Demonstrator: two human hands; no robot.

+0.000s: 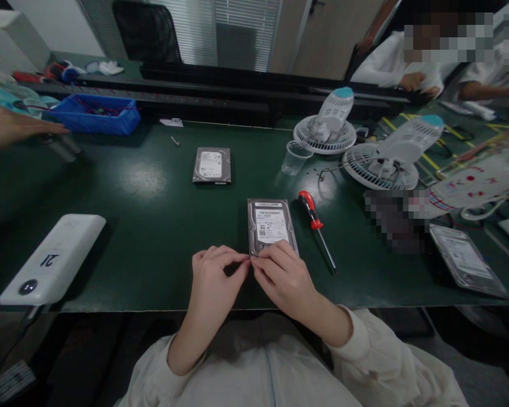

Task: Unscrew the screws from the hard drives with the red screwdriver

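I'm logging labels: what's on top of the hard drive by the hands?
The hard drive bears white printed labels on top. The right hand covers part of its near end; what lies beneath is hidden.

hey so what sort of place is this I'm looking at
Probably an electronics repair or assembly workshop. You can see a silver rectangular metal hard drive, a red-and-black-handled screwdriver lying beside it, and farther back what looks like a white plastic fan part with a teal cap.
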